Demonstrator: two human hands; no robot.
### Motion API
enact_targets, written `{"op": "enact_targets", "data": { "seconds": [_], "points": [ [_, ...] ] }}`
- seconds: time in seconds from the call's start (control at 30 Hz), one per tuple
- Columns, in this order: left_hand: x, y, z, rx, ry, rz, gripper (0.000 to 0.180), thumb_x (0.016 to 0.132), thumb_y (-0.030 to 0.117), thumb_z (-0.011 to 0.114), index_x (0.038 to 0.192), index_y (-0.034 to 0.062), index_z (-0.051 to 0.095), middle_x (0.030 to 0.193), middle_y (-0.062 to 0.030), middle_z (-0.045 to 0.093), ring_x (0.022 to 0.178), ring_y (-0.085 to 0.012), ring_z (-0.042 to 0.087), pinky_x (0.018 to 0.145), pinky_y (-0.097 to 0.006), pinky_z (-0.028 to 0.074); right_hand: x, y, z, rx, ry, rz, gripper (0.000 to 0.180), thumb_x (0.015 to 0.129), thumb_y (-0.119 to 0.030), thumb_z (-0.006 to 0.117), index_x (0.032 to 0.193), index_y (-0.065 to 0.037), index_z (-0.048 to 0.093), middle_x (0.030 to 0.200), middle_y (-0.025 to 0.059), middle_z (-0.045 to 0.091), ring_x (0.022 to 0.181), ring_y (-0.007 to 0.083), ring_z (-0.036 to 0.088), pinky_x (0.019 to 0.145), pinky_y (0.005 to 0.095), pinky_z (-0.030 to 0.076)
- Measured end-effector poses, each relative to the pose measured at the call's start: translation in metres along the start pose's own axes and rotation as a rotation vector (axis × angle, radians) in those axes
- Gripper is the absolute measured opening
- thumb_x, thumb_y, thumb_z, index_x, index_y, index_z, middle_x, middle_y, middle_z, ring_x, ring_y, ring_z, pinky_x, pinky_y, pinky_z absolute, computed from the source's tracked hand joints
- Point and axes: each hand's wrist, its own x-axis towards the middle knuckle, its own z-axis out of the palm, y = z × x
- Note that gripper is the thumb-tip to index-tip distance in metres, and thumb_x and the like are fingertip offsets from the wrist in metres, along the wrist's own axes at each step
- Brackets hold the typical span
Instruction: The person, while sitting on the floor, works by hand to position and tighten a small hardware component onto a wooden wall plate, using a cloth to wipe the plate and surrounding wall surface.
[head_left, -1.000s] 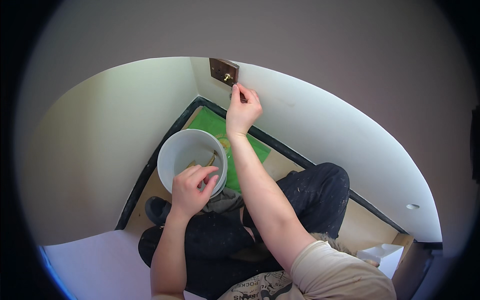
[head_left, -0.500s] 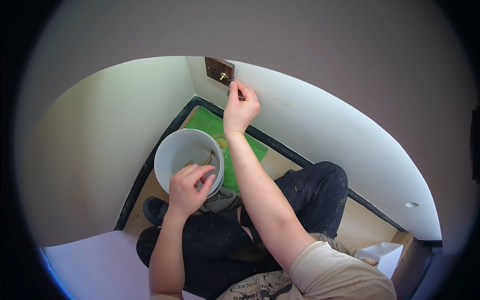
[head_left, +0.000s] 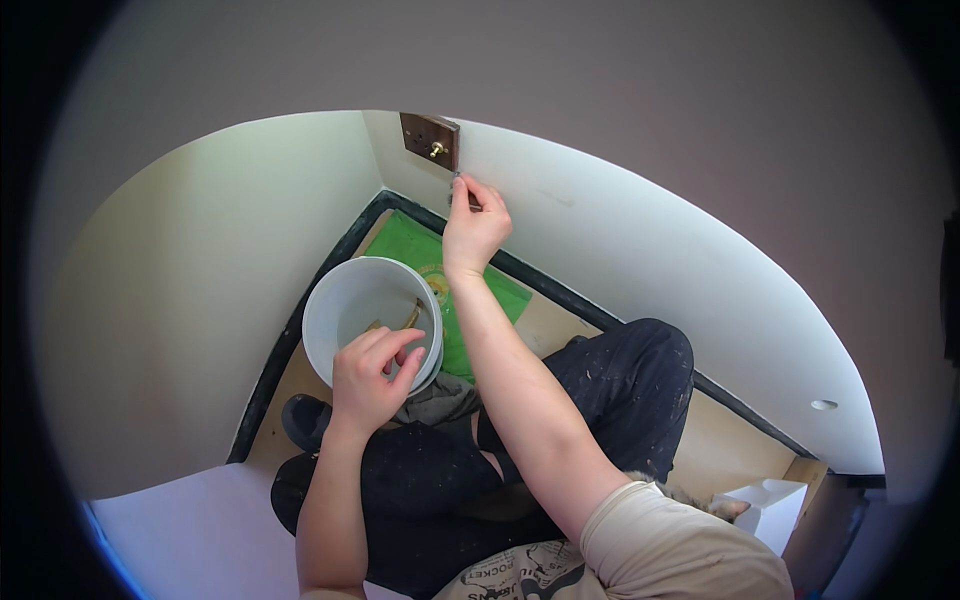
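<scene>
My left hand [head_left: 372,376] grips the near rim of a white bucket [head_left: 345,300] that holds some brownish stuff at its bottom. My right hand [head_left: 474,222] is raised to the white wall and pinches a small thin tool, whose tip touches the wall just under a dark brown switch plate [head_left: 429,139] with a brass toggle. What kind of tool it is I cannot tell. I sit in the corner with my legs in dark, paint-spattered trousers [head_left: 600,390].
A green sheet [head_left: 420,250] lies on the floor under the bucket, against a black skirting board [head_left: 290,330]. A dark shoe [head_left: 305,420] is beside my left hand. A white box [head_left: 765,505] stands at the lower right.
My right hand has shifted slightly right and lower along the wall, from beside the switch plate to just beneath it. The left hand stays on the bucket rim.
</scene>
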Motion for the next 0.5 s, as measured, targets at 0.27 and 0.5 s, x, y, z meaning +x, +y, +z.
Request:
{"op": "enact_targets", "data": {
  "seconds": [0.27, 0.5],
  "points": [
    [0.001, -0.001, 0.005, -0.013, -0.013, -0.003, 0.015, 0.084, 0.009, 0.077, 0.099, 0.0083, 0.076, 0.068, -0.004, 0.059, 0.057, -0.0193, 0.054, 0.053, -0.033, 0.042, 0.005, 0.002, -0.005, -0.017, -0.018, -0.02, 0.013, 0.092, -0.008, 0.075, 0.099, 0.003, 0.078, 0.087, 0.0088, 0.072, 0.074, 0.0155, 0.066, 0.073, 0.0297, 0.054],
    [0.003, 0.003, 0.002, -0.001, -0.011, 0.009, 0.015, 0.084, 0.009, 0.077, 0.099, 0.0081, 0.076, 0.069, -0.0041, 0.06, 0.057, -0.0193, 0.054, 0.054, -0.033, 0.042, -0.005, 0.023, -0.003, -0.083, -0.031, 0.014, 0.012, 0.091, -0.007, 0.075, 0.098, 0.002, 0.078, 0.087, 0.0087, 0.073, 0.075, 0.016, 0.069, 0.073, 0.0313, 0.056]
  ]
}}
